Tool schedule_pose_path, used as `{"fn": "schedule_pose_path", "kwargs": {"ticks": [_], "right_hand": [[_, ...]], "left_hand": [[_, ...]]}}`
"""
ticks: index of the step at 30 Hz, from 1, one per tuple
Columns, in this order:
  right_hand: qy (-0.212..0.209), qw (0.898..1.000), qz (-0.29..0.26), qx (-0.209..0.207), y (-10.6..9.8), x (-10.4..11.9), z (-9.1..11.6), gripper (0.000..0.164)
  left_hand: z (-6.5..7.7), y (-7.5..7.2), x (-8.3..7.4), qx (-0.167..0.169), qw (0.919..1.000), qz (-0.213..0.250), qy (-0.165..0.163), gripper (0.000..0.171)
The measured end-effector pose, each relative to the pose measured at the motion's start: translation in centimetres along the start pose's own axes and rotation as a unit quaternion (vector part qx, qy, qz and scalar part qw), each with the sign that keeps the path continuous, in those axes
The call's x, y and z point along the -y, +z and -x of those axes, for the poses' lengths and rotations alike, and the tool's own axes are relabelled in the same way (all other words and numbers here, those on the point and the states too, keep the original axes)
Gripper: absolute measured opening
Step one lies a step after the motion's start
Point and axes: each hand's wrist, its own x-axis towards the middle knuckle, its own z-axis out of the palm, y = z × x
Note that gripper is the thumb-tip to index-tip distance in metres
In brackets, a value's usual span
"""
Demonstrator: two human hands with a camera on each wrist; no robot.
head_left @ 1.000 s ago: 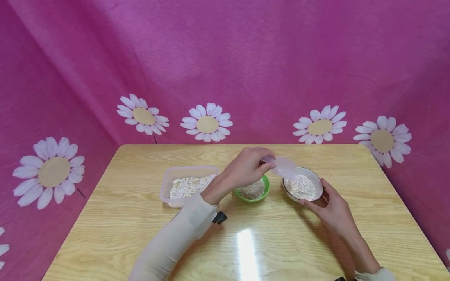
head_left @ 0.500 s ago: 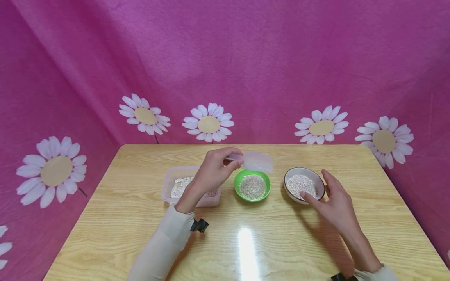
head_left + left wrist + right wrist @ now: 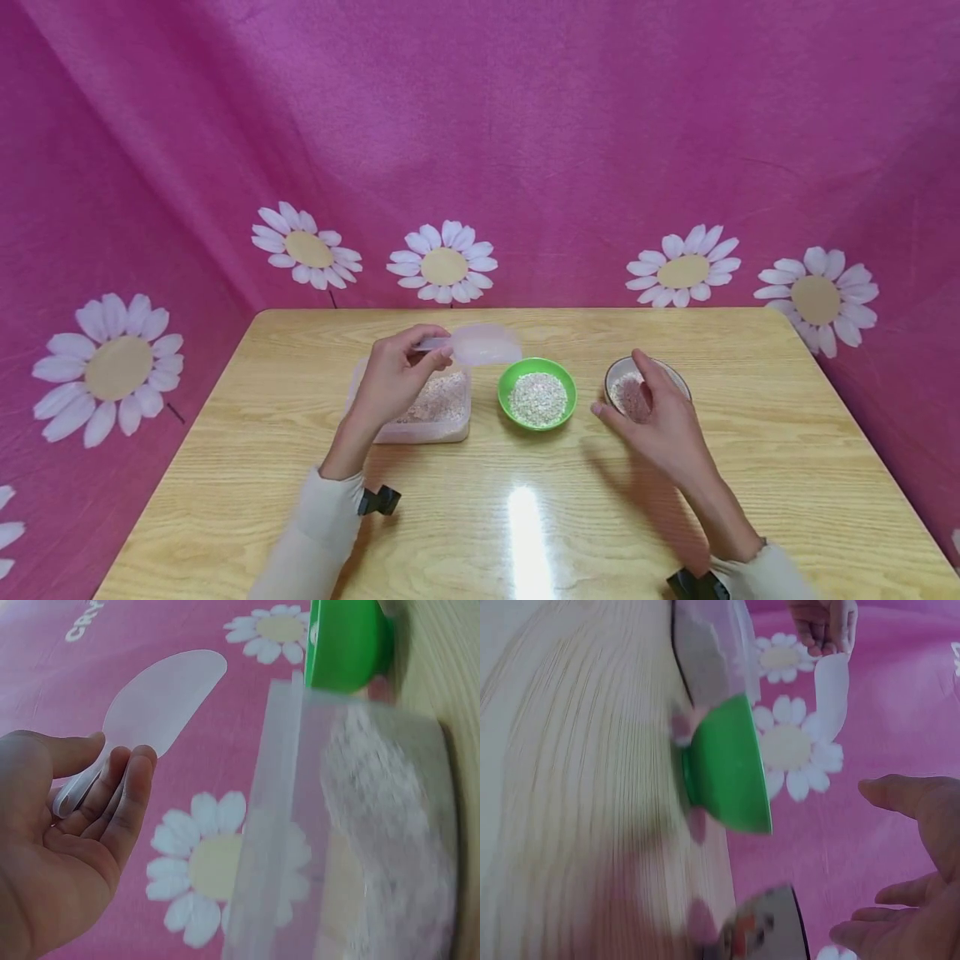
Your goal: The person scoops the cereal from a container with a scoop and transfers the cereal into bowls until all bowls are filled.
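Observation:
My left hand [image 3: 390,379] pinches the handle of a translucent plastic scoop [image 3: 486,345] between thumb and fingers. The scoop hangs over the back right of a clear plastic container [image 3: 431,433] that holds oat flakes. In the left wrist view no flakes show on the scoop [image 3: 161,697]. A green bowl [image 3: 537,367] of flakes stands in the middle. Right of it is a dark-rimmed white bowl [image 3: 677,377] with flakes, partly hidden by my right hand [image 3: 666,429]. That hand is raised in front of the white bowl, its fingers spread apart and holding nothing.
All the vessels stand in a row on a wooden table [image 3: 465,533], whose far edge lies just behind them. A pink cloth with daisies [image 3: 525,167] hangs behind and at both sides. A light reflection shows near the table's front.
My left hand has carried the scoop left, from over the white bowl past the green bowl to the container. My right hand has let go of the white bowl and shifted left.

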Motion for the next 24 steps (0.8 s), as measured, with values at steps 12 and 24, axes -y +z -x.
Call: {"fn": "schedule_pose_path", "kwargs": {"ticks": [12,24], "right_hand": [[-0.063,0.996,-0.043,0.037,6.1,4.6,-0.9,0.097],[-0.091,0.99,-0.058,0.088,11.1,7.9,-0.6,0.094]], "left_hand": [[3.0,-4.6,3.0,-0.034,0.9971,-0.049,-0.048,0.021],[5.5,-7.3,4.9,-0.046,0.9901,-0.118,-0.061,0.02]]}}
